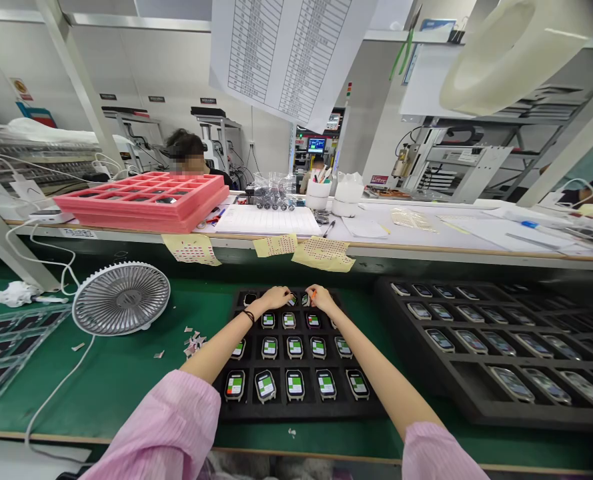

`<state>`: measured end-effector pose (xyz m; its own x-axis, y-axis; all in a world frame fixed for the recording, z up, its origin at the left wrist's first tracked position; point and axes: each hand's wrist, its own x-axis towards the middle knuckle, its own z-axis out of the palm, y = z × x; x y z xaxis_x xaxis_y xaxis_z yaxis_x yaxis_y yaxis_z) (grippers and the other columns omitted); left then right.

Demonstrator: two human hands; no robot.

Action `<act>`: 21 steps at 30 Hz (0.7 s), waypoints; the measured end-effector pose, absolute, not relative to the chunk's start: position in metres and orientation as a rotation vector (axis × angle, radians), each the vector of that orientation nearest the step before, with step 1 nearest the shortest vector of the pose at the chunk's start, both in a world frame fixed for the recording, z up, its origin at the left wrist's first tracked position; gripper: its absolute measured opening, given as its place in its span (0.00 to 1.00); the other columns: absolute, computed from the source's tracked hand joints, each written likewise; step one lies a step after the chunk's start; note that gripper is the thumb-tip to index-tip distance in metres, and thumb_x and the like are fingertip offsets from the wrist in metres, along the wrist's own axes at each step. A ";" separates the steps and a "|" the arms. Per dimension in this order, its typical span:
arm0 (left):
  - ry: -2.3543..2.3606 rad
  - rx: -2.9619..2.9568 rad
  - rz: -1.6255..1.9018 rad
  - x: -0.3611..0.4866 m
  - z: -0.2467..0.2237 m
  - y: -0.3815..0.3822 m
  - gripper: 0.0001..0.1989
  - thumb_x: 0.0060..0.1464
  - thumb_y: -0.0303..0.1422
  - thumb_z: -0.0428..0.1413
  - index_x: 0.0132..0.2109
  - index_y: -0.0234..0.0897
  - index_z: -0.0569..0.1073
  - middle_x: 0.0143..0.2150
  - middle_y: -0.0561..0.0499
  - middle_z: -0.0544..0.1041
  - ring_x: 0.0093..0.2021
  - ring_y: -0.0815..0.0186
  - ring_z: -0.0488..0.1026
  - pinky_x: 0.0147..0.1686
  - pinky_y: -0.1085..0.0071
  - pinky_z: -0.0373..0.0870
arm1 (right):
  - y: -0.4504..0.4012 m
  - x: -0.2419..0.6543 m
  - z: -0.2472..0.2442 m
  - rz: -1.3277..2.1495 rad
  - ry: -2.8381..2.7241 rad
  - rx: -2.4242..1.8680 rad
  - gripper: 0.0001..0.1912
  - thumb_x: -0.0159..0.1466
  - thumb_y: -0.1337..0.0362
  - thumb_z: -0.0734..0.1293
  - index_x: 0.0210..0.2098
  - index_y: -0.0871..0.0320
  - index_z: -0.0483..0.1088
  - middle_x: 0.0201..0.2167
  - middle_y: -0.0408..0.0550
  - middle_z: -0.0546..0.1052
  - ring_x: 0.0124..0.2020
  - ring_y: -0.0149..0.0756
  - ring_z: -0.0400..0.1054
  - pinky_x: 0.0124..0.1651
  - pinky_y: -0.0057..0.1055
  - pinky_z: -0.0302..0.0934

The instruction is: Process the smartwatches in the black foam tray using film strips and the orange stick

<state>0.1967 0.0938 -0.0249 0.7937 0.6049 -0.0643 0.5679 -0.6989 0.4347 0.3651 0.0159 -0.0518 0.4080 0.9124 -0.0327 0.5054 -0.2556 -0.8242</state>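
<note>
- Head view: the black tray (301,411) lies at six o'clock; its two near rows hold ten lit watches (295,385); what remains cannot be told.
- Left hand (276,297), fingers half-curled, is at a twelve-o'clock watch (293,300); grip unclear.
- Right hand (322,299), nearly closed, pinches one orange tool (313,293).
- One fan (126,300), nine o'clock.

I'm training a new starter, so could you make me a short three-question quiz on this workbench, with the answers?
1. True or false: the fan stands left of the central black tray.
2. Which is on the raised shelf?
A) The fan
B) The pink trays
3. Fill in: the orange item is held in the ____ hand.
Key: 1 true; 2 B; 3 right.
</note>
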 end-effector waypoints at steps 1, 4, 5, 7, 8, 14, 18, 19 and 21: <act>0.851 2.537 0.112 0.195 -0.025 0.095 0.15 0.62 0.39 0.49 0.48 0.33 0.71 0.45 0.45 0.75 0.44 0.62 0.72 0.46 0.61 0.68 | 0.016 0.365 -0.051 0.668 -1.231 -1.884 0.10 0.66 0.61 0.64 0.40 0.62 0.70 0.36 0.46 0.75 0.32 0.30 0.70 0.36 0.32 0.68; 0.776 2.513 0.080 0.192 -0.023 0.098 0.17 0.60 0.37 0.48 0.52 0.34 0.70 0.44 0.43 0.76 0.43 0.61 0.73 0.42 0.67 0.67 | 0.014 0.367 -0.048 0.638 -1.281 -1.825 0.04 0.62 0.67 0.66 0.33 0.61 0.72 0.28 0.44 0.76 0.29 0.30 0.71 0.36 0.29 0.67; 0.756 2.504 0.064 0.192 -0.023 0.099 0.19 0.59 0.36 0.49 0.55 0.34 0.68 0.43 0.44 0.77 0.42 0.60 0.73 0.40 0.68 0.67 | 0.013 0.368 -0.047 0.634 -1.285 -1.813 0.02 0.61 0.69 0.67 0.31 0.60 0.72 0.25 0.43 0.75 0.27 0.30 0.72 0.35 0.28 0.67; 0.716 2.486 0.028 0.192 -0.021 0.102 0.24 0.54 0.33 0.52 0.58 0.34 0.65 0.41 0.45 0.77 0.40 0.60 0.74 0.37 0.70 0.66 | 0.011 0.368 -0.047 0.637 -1.272 -1.804 0.02 0.59 0.69 0.67 0.32 0.60 0.73 0.20 0.42 0.75 0.24 0.32 0.72 0.32 0.27 0.67; 0.692 2.478 0.010 0.192 -0.020 0.104 0.27 0.51 0.32 0.54 0.59 0.34 0.64 0.41 0.46 0.77 0.40 0.60 0.74 0.36 0.71 0.66 | 0.010 0.368 -0.047 0.643 -1.261 -1.805 0.02 0.59 0.69 0.67 0.33 0.60 0.73 0.19 0.42 0.75 0.23 0.32 0.72 0.30 0.27 0.67; 0.568 2.402 -0.080 0.193 -0.010 0.113 0.29 0.43 0.31 0.58 0.56 0.36 0.67 0.35 0.51 0.76 0.33 0.63 0.73 0.30 0.73 0.65 | 0.012 0.366 -0.048 0.668 -1.291 -1.853 0.07 0.62 0.63 0.67 0.34 0.61 0.72 0.20 0.42 0.75 0.21 0.31 0.71 0.30 0.29 0.68; 0.552 2.330 -0.103 0.193 -0.003 0.118 0.25 0.42 0.31 0.61 0.51 0.36 0.70 0.29 0.54 0.73 0.28 0.65 0.71 0.26 0.74 0.62 | 0.016 0.363 -0.049 0.665 -1.364 -1.867 0.10 0.65 0.60 0.64 0.40 0.61 0.71 0.36 0.46 0.76 0.34 0.31 0.71 0.39 0.34 0.68; 0.551 2.309 -0.100 0.193 -0.003 0.118 0.24 0.41 0.31 0.61 0.49 0.36 0.71 0.28 0.55 0.73 0.27 0.65 0.71 0.25 0.74 0.61 | 0.016 0.363 -0.049 0.663 -1.370 -1.862 0.10 0.66 0.60 0.64 0.42 0.60 0.70 0.40 0.47 0.75 0.37 0.33 0.71 0.41 0.36 0.68; 0.551 2.265 -0.079 0.194 -0.003 0.120 0.23 0.39 0.30 0.63 0.46 0.36 0.71 0.25 0.56 0.72 0.27 0.65 0.70 0.26 0.74 0.61 | 0.015 0.363 -0.050 0.662 -1.359 -1.847 0.11 0.66 0.60 0.64 0.45 0.59 0.69 0.44 0.49 0.73 0.42 0.36 0.70 0.44 0.38 0.67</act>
